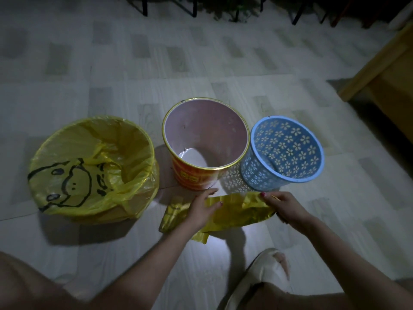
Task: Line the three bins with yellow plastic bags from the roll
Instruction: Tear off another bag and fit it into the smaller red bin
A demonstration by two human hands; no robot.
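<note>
- On the tiled floor (223,63) before me stand three bins in a row, side by side.
- Left bin (93,168): already lined, a yellow bag (73,182) with a black cartoon face folded over its rim.
- Middle bin (205,144): orange outside, pale inside, gold rim, no bag in it; it stands just beyond my hands.
- Right bin (283,153): blue with flower cut-outs, also bare, almost touching the middle one.
- A wooden piece of furniture (384,86) sits at the floor's right edge; dark chair legs (145,5) line the far edge.
- My slipper (263,271) is on the floor near the lower right, beside my knee.
- The strip of yellow bags (232,211) is low over the floor just in front of the middle bin, its long axis running left to right between my hands.
- My left hand (201,211) lies over the strip's left part, where the rolled end (174,215) pokes out; whether its fingers curl round the strip I cannot tell.
- My right hand (283,209) pinches the strip's right end between thumb and fingers.
- One loose corner hangs down beneath the strip near my left wrist.
</note>
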